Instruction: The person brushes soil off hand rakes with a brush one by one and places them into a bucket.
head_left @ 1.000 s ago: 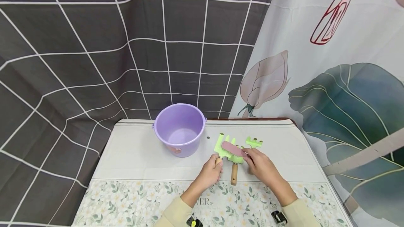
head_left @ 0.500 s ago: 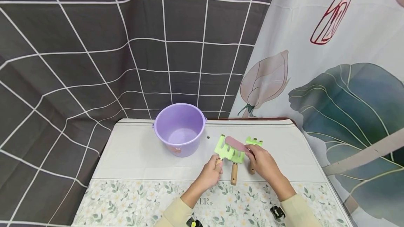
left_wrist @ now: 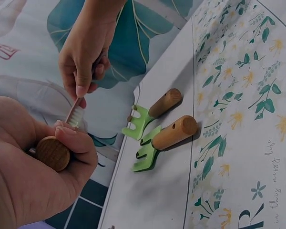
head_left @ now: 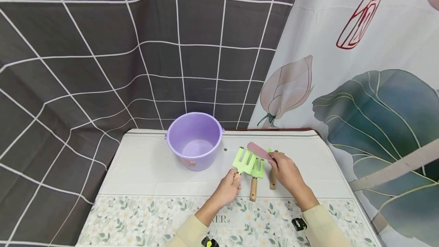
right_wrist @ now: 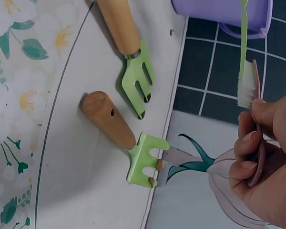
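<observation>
1. The green hand fork (head_left: 242, 166) is held above the tabletop (head_left: 147, 174), tines toward 12 o'clock in the head view; the left hand (head_left: 228, 186) has its grip wrapped round the wooden handle (left_wrist: 53, 153).
2. The pink brush (head_left: 258, 150) lies at the fork's 2 o'clock. The right hand (head_left: 287, 170) has its grip pinching the brush; in the right wrist view its white bristles (right_wrist: 246, 90) sit at the fork's edge, though firm contact cannot be confirmed.
3. Just now the brush head has slid toward 1 o'clock, off the tines. I judge this the outward end of a brushing stroke; brown marks at the tine tips suggest the cleaning is unfinished.
4. Compared with a second ago, the second hand fork (head_left: 257, 169), at 4 o'clock, is no longer covered by the brush, and the small rake's (right_wrist: 148, 164) handle has come into sight beside the right hand, while its head is now mostly hidden in the head view. The left hand has barely shifted.
5. Farther out, at 10 o'clock, the purple bucket (head_left: 204, 161) stands upright, unmoved.
</observation>
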`<move>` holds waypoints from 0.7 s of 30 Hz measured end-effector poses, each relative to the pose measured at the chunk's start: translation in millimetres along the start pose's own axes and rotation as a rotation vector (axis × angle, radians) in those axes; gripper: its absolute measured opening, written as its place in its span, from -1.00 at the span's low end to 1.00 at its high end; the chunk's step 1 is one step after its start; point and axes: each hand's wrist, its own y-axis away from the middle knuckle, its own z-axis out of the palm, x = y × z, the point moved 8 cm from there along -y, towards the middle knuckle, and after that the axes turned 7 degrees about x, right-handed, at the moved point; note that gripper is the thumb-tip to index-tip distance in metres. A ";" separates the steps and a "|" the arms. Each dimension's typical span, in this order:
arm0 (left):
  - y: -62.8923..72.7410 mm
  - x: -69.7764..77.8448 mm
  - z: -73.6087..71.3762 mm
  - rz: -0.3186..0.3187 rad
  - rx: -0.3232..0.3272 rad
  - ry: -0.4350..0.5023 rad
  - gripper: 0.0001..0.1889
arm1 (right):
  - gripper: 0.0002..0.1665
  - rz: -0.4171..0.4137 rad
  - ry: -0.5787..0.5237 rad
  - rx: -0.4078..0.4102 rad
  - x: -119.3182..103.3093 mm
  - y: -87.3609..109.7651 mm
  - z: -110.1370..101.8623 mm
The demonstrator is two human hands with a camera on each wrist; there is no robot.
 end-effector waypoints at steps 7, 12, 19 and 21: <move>0.4 0.5 -0.9 -0.007 0.004 0.010 -0.72 | -0.67 0.033 -0.013 0.019 7.3 -5.3 -4.4; -0.8 0.0 -0.7 -0.003 0.004 0.002 -0.71 | -0.65 0.034 -0.030 0.014 5.7 -4.7 -8.8; -3.6 -3.6 -2.1 0.000 0.012 -0.016 -0.72 | -0.66 0.002 -0.049 -0.021 -9.8 5.0 -11.4; -3.4 -4.1 -3.5 -0.005 0.015 -0.012 -0.73 | -0.66 -0.010 -0.057 -0.034 -15.4 9.3 -10.6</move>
